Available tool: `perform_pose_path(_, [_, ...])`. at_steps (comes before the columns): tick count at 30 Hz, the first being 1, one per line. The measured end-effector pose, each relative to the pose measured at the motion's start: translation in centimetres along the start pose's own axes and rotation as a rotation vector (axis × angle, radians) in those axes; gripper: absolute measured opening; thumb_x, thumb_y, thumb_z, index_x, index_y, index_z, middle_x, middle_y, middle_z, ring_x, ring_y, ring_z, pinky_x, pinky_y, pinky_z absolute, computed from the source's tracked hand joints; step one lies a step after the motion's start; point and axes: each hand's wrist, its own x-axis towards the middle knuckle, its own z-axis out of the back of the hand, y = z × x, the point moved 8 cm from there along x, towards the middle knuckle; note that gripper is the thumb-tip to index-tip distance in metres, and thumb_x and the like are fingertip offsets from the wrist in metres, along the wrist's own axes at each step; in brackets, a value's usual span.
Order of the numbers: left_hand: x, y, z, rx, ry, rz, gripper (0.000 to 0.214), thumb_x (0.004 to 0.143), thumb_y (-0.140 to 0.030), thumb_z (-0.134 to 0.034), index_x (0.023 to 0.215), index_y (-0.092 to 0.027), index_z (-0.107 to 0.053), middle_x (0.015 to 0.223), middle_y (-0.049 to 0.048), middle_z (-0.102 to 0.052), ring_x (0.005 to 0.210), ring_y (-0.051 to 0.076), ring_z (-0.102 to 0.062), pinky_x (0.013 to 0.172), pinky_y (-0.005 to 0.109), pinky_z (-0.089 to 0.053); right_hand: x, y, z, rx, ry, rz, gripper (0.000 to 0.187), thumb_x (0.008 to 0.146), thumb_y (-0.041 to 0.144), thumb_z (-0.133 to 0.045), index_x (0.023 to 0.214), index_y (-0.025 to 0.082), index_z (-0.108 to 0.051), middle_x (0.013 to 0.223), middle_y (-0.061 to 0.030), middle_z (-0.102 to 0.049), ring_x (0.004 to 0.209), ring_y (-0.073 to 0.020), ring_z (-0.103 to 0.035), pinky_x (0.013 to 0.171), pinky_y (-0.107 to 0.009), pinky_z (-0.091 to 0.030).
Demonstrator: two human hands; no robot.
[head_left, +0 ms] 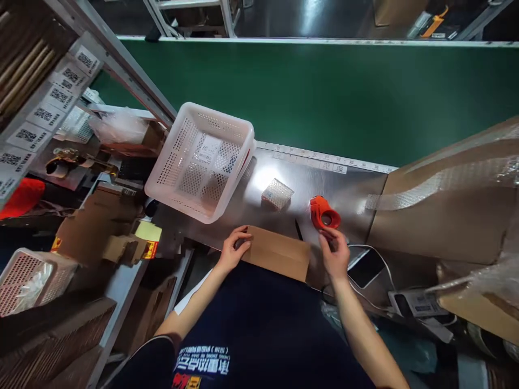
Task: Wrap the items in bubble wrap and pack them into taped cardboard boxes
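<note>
A small brown cardboard box (279, 253) lies at the near edge of the steel worktable (348, 189). My left hand (233, 249) rests on the box's left end with fingers curled over its edge. My right hand (334, 253) sits just right of the box, fingers bent, its fingertips touching the base of an orange tape dispenser (323, 213) that stands on the table. A small clear-wrapped packet (277, 193) lies on the table behind the box.
A white perforated plastic basket (200, 161) sits tilted at the table's left end. A green conveyor belt (324, 92) runs behind. Large brown paper and bubble wrap rolls (450, 205) fill the right. Shelves with flat cartons and labels stand left. A phone (365, 267) with cable lies nearby.
</note>
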Motion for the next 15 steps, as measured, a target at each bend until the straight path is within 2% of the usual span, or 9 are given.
perform_pose_path(2, [0.1, 0.3, -0.2, -0.054, 0.016, 0.057, 0.041, 0.084, -0.055, -0.078, 0.107, -0.021, -0.074, 0.136, 0.0141, -0.066, 0.135, 0.03, -0.059, 0.115, 0.048, -0.046, 3.5, -1.1, -1.0, -0.313, 0.059, -0.132, 0.046, 0.09, 0.05, -0.062, 0.118, 0.014, -0.067, 0.123, -0.0217, -0.07, 0.117, -0.0348, -0.065, 0.104, -0.054, -0.048])
perform_pose_path(4, [0.2, 0.5, -0.4, -0.142, 0.035, 0.125, 0.056, 0.08, -0.054, -0.082, 0.124, -0.023, -0.067, 0.139, 0.0138, -0.064, 0.135, 0.03, -0.059, 0.115, 0.048, -0.046, 5.9, -2.0, -2.9, -0.616, 0.213, -0.253, 0.046, 0.085, 0.045, -0.07, 0.112, 0.007, -0.07, 0.125, -0.0293, -0.068, 0.127, -0.0432, -0.057, 0.109, -0.06, -0.039])
perform_pose_path(6, [0.3, 0.6, -0.6, -0.232, 0.065, 0.192, 0.073, 0.075, -0.052, -0.087, 0.137, -0.024, -0.06, 0.144, 0.0142, -0.063, 0.136, 0.031, -0.058, 0.117, 0.05, -0.044, 7.3, -2.4, -4.3, -0.715, 0.297, -0.332, 0.04, 0.084, 0.038, -0.072, 0.104, 0.003, -0.072, 0.121, -0.0331, -0.068, 0.133, -0.0472, -0.051, 0.113, -0.063, -0.033])
perform_pose_path(8, [0.3, 0.6, -0.9, -0.293, 0.107, 0.265, 0.077, 0.072, -0.048, -0.089, 0.139, -0.023, -0.061, 0.147, 0.0149, -0.062, 0.138, 0.033, -0.057, 0.12, 0.052, -0.041, 8.1, -2.3, -4.7, -0.675, 0.307, -0.352, 0.031, 0.087, 0.032, -0.067, 0.098, 0.004, -0.073, 0.117, -0.0324, -0.07, 0.134, -0.0461, -0.051, 0.114, -0.063, -0.031])
perform_pose_path(10, [0.3, 0.7, -1.2, -0.34, 0.143, 0.339, 0.073, 0.07, -0.045, -0.09, 0.135, -0.021, -0.066, 0.147, 0.0151, -0.063, 0.14, 0.035, -0.056, 0.123, 0.053, -0.038, 8.5, -2.0, -4.1, -0.612, 0.318, -0.341, 0.03, 0.09, 0.032, -0.06, 0.095, 0.006, -0.073, 0.111, -0.029, -0.072, 0.127, -0.0428, -0.059, 0.11, -0.062, -0.037])
perform_pose_path(13, [0.4, 0.8, -1.4, -0.41, 0.17, 0.412, 0.073, 0.067, -0.041, -0.093, 0.133, -0.02, -0.069, 0.145, 0.0146, -0.065, 0.14, 0.036, -0.056, 0.123, 0.054, -0.037, 8.6, -0.7, -1.2, -0.463, 0.372, -0.308, 0.041, 0.094, 0.047, -0.052, 0.098, 0.012, -0.072, 0.104, -0.0214, -0.075, 0.105, -0.0348, -0.071, 0.095, -0.052, -0.053])
perform_pose_path(15, [0.8, 0.8, -1.6, -0.445, 0.186, 0.43, 0.073, 0.065, -0.038, -0.094, 0.132, -0.02, -0.071, 0.144, 0.014, -0.066, 0.141, 0.036, -0.056, 0.123, 0.054, -0.037, 8.0, 1.3, 1.0, -0.264, 0.419, -0.264, 0.049, 0.091, 0.062, -0.051, 0.102, 0.017, -0.069, 0.101, -0.0155, -0.077, 0.093, -0.0296, -0.073, 0.084, -0.044, -0.059])
